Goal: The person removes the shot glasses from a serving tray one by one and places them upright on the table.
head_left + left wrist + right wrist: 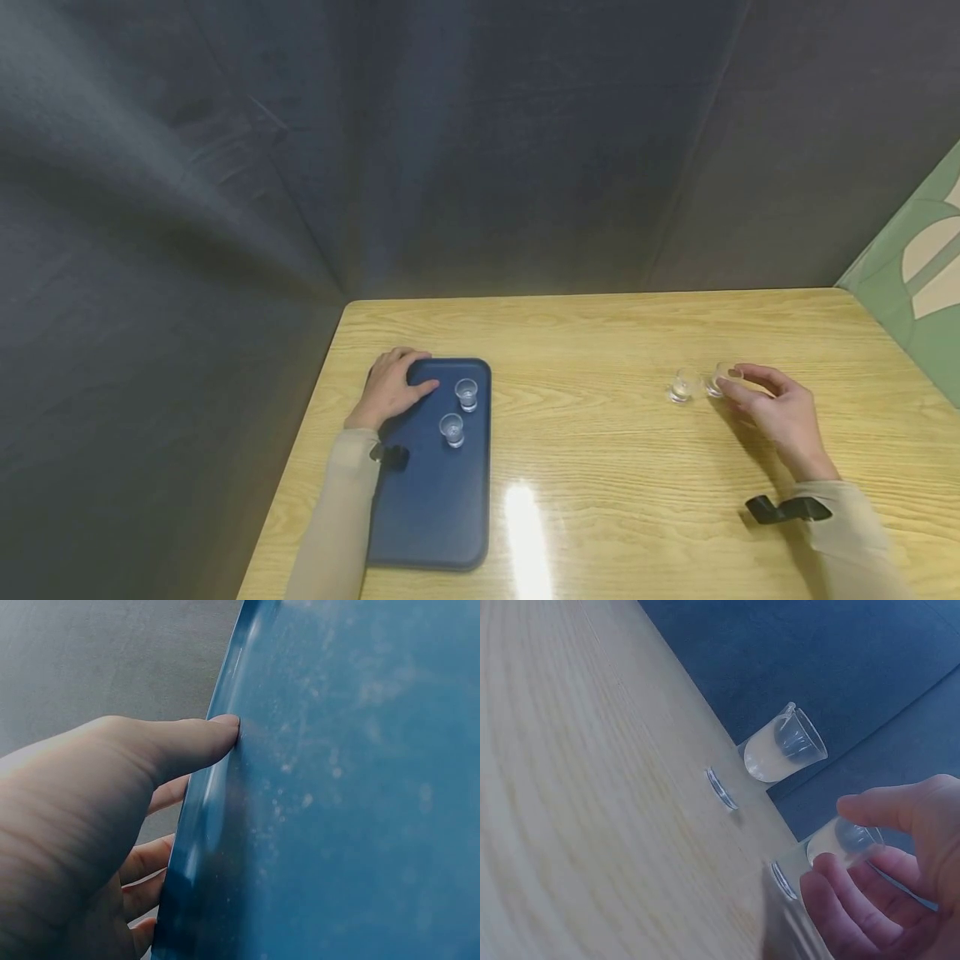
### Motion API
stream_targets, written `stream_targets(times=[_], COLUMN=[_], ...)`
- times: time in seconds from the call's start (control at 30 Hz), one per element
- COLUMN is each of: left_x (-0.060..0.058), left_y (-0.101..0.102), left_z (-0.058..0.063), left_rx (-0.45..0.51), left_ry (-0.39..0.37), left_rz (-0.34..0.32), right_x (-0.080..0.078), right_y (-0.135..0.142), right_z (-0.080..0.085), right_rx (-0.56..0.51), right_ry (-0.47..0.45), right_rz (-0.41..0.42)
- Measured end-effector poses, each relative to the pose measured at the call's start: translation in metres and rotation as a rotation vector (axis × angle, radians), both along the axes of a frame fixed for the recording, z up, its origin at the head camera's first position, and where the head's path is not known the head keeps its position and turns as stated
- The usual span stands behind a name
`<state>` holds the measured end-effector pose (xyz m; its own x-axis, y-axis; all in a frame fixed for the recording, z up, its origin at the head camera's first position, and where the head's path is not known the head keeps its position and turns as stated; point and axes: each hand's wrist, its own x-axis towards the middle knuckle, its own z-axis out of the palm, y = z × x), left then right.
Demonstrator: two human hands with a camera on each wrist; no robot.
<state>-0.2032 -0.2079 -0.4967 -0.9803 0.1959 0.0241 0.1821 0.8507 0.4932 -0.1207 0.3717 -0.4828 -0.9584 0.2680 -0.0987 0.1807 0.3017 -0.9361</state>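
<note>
At the far left corner of the blue tray [427, 517], my left hand [386, 392] grips the rim. The left wrist view shows the thumb [214, 739] lying over the rim's inside and the other fingers outside it. Over on the right of the table, my right hand [783, 412] holds a small clear glass [840, 844] between thumb and fingers. The base of this glass is at the tabletop. Close beside it, to the left, stands a matching glass [681, 388]. Two more small clear glasses, one farther back [467, 395] and one nearer [452, 431], stand upright on the tray.
The wooden table [592, 333] carries the tray on its left side. Dark fabric [525, 167] hangs behind the table and along its left side. A green patterned cloth [907, 283] lies past the right edge. Black wrist cameras [787, 509] sit on both sleeves.
</note>
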Motion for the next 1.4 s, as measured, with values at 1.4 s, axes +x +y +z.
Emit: stream_targets(times=[1.4], left_x=[0.0], left_y=[-0.001], left_z=[0.0], left_rx=[0.011], left_ry=[0.007], left_rz=[-0.004], right_x=[-0.005], right_y=[-0.05], right_z=[0.035], right_rx=[-0.258], right_ry=[0.323], right_rz=[-0.139])
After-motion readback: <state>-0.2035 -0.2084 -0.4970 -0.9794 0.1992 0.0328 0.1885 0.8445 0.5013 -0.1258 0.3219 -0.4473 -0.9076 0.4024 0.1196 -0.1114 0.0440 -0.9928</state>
